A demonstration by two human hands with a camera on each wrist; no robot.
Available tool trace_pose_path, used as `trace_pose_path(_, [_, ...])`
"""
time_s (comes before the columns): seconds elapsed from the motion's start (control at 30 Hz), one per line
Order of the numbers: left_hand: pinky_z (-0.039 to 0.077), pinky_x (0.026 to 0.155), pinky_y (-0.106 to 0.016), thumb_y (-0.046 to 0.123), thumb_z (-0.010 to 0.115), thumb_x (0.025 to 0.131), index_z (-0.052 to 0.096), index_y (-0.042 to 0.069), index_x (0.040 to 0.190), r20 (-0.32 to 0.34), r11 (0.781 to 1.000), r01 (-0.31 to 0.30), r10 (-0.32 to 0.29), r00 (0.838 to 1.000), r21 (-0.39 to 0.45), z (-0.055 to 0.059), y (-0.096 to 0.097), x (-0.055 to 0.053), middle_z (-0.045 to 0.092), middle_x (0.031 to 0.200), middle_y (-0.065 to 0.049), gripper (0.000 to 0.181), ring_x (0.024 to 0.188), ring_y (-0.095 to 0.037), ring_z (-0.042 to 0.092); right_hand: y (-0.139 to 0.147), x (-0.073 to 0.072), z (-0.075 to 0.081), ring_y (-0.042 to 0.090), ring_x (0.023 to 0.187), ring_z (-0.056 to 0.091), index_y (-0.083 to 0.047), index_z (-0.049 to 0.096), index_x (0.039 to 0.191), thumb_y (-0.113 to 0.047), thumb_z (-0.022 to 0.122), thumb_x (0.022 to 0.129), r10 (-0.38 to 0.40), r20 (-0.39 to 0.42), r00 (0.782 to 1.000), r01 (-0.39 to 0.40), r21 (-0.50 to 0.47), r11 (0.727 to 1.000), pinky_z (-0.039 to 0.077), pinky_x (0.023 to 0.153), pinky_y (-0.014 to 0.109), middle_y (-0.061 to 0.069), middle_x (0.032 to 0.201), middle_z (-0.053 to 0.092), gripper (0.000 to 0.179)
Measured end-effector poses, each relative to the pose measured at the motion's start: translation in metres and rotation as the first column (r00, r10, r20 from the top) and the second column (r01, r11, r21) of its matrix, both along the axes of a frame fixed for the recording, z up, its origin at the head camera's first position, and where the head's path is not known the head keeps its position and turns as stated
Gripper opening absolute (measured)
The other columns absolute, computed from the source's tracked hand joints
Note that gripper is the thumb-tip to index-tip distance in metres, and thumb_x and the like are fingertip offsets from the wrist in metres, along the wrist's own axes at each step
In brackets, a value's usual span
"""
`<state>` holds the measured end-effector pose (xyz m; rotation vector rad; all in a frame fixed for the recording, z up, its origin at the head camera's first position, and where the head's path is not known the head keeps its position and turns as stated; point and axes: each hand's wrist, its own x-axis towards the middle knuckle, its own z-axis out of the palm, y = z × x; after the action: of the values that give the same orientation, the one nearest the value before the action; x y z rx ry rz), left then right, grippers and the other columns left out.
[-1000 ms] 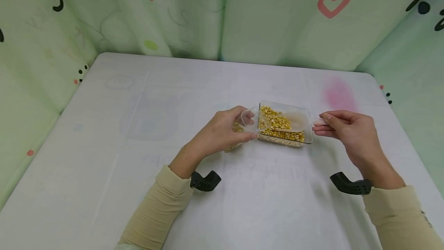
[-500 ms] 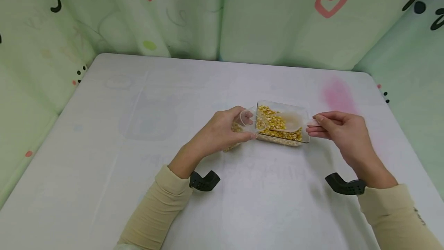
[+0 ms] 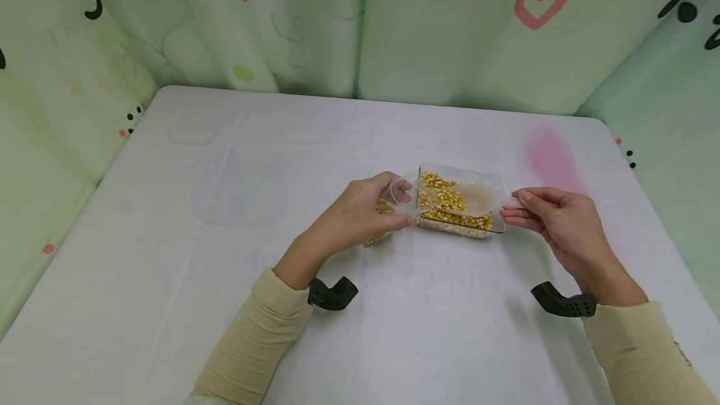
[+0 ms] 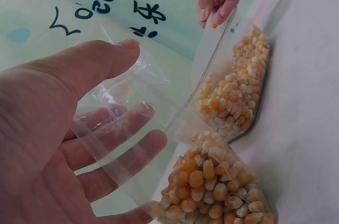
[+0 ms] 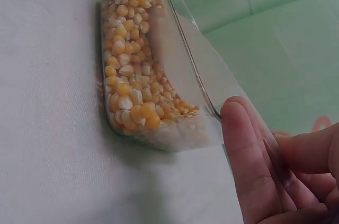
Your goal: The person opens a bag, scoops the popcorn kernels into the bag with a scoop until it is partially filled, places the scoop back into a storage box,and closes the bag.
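My left hand (image 3: 362,208) grips a clear plastic bag (image 4: 209,181) by its open mouth, thumb on one side and fingers on the other. Corn kernels fill the lower part of the bag. Right beside it stands a clear rectangular container (image 3: 461,174) holding yellow kernels (image 5: 124,60). Between thumb and fingers, my right hand (image 3: 559,217) pinches the handle of a translucent white scoop (image 3: 475,199). The scoop's bowl lies inside the container against the kernels, its front edge partly hidden among them. The handle passes over the container's right rim.
A white-covered table (image 3: 225,317) lies under everything, with a pink patch (image 3: 551,152) at the back right. Green curtains (image 3: 450,36) with printed hearts and black marks hang behind the table and on both sides.
My right hand has shifted slightly left and toward me, still pinching the scoop handle. The left hand and the bag keep their place by the container.
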<state>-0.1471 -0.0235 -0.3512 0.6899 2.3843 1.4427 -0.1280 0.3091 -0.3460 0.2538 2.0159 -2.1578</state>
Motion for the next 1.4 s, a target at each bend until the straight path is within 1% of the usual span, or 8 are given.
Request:
trace_pose_path(0.13, [0.049,0.095,-0.037,0.027,0.077,0.087,0.058,0.014,0.121,0.008,1.000,0.002,-0.002,1.000,0.004,0.000,0.000,0.000,0.069,0.116,-0.005,0.040,0.112,-0.023,0.063,0.002,0.000,-0.002,0.021,0.080,0.077,-0.002,0.071,0.104,-0.008,0.067,0.093,0.004,0.000,1.000,-0.004,-0.081,0.997,0.058,0.075,0.029,0.010,0.092,0.077,0.013])
trace_pose_path(0.37, [0.049,0.094,-0.037,0.027,0.077,0.087,0.058,0.014,0.121,0.013,1.000,0.000,0.000,1.000,-0.002,0.000,0.000,0.000,0.069,0.116,-0.004,0.041,0.112,-0.022,0.063,0.004,0.000,-0.005,0.022,0.081,0.077,-0.001,0.071,0.103,-0.007,0.067,0.093,-0.008,0.010,1.000,0.009,-0.147,0.989,0.058,0.076,0.030,0.010,0.092,0.077,0.013])
trace_pose_path(0.5, [0.049,0.095,-0.037,0.027,0.077,0.087,0.058,0.014,0.121,0.016,1.000,-0.002,0.002,1.000,-0.003,0.000,0.000,0.000,0.069,0.116,-0.004,0.041,0.112,-0.022,0.062,0.005,0.001,-0.007,0.023,0.081,0.077,0.000,0.072,0.102,-0.005,0.066,0.093,-0.003,0.006,1.000,0.004,-0.183,0.983,0.058,0.076,0.030,0.011,0.092,0.077,0.012])
trace_pose_path(0.77, [0.049,0.094,-0.037,0.027,0.077,0.087,0.059,0.014,0.121,0.012,1.000,-0.001,0.001,1.000,-0.001,0.000,0.001,0.001,0.069,0.116,-0.005,0.041,0.111,-0.023,0.062,0.007,0.003,-0.009,0.024,0.082,0.077,0.002,0.071,0.104,-0.003,0.065,0.094,-0.001,0.000,1.000,0.001,-0.219,0.976,0.058,0.077,0.031,0.013,0.092,0.077,0.014])
trace_pose_path(1.13, [0.049,0.094,-0.037,0.027,0.077,0.087,0.058,0.014,0.122,0.007,1.000,0.003,-0.003,1.000,-0.003,-0.001,0.001,0.000,0.069,0.116,-0.005,0.041,0.112,-0.022,0.063,0.010,0.003,-0.013,0.024,0.084,0.076,0.002,0.072,0.104,-0.003,0.063,0.094,0.000,0.001,1.000,0.000,-0.257,0.966,0.058,0.077,0.032,0.014,0.093,0.077,0.013])
trace_pose_path(1.4, [0.049,0.094,-0.037,0.027,0.077,0.088,0.058,0.014,0.121,0.015,1.000,0.002,-0.002,1.000,-0.007,-0.001,0.001,0.001,0.068,0.117,-0.005,0.040,0.112,-0.022,0.062,0.014,0.003,-0.012,0.025,0.085,0.076,0.002,0.072,0.105,-0.003,0.063,0.094,-0.014,0.030,0.999,0.022,-0.276,0.961,0.058,0.077,0.033,0.013,0.094,0.077,0.015])
